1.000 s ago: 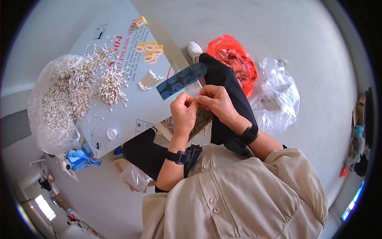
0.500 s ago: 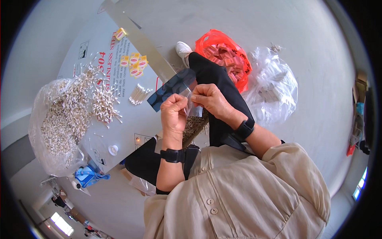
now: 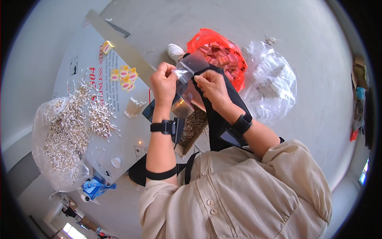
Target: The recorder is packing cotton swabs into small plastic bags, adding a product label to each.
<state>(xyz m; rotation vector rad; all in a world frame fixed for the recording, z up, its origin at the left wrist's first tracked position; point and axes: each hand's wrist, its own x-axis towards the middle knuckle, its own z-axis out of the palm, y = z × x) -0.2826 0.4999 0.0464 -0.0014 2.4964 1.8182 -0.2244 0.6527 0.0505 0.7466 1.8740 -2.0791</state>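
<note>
My left hand (image 3: 164, 85) and my right hand (image 3: 214, 88) are raised over my lap with fingers pinched. Between them a piece of clear, shiny plastic film (image 3: 193, 63) is stretched, gripped by both. Whether it is a single sheet or a small bag, I cannot tell. Under my left hand lies a dark, glossy sheet (image 3: 148, 111) on the table's edge. Below the hands a cardboard box (image 3: 190, 146) holds many loose cotton swabs (image 3: 193, 125).
Left is a table (image 3: 131, 147) with a clear bag of cotton swabs (image 3: 63, 135), a swab pile (image 3: 100, 117), a neat swab bundle (image 3: 134, 108) and small yellow-and-white packets (image 3: 126, 77). On the floor stand a red bag of pink packets (image 3: 223, 55) and a clear plastic bag (image 3: 272, 83).
Both hands have moved up and away from me, the left one slightly leftward. The clear film has swung from hanging below the fingers to sticking out beyond them. The view has shifted a little.
</note>
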